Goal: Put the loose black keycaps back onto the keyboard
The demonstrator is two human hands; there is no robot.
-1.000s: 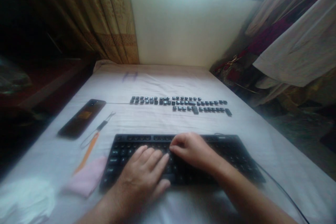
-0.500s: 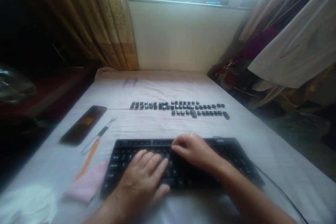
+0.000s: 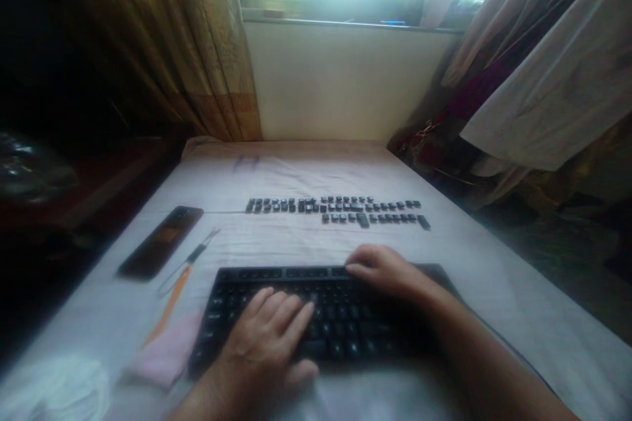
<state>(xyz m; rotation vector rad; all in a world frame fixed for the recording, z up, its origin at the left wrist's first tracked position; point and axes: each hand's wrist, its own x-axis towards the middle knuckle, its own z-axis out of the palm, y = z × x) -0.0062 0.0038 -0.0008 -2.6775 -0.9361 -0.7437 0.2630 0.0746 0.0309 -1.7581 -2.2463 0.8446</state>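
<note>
A black keyboard (image 3: 340, 329) lies flat on the cloth-covered surface in front of me. My left hand (image 3: 271, 335) rests over its left half, palm down, fingers stretched out and thumb apart. Over the keyboard's upper edge, right of the middle, is my right hand (image 3: 380, 270). Its fingers are curled with thumb and forefinger close together, and whatever may be between them is too small or hidden to see. Beyond the keyboard, loose black keycaps (image 3: 363, 219) are laid out in several rows.
Left of the keyboard are a dark phone (image 3: 162, 243), an orange-handled tool with thin wire ends (image 3: 172, 296), a pink cloth (image 3: 165, 352) and a whitish bundle (image 3: 59, 388). A cable (image 3: 513, 348) runs off to the right. Curtains (image 3: 212, 59) and hanging cloths (image 3: 548, 92) flank the window.
My right hand has moved right and slightly away from me, from the middle of the keyboard to its top edge, uncovering keys. My left hand stays in place. The view has tilted up slightly.
</note>
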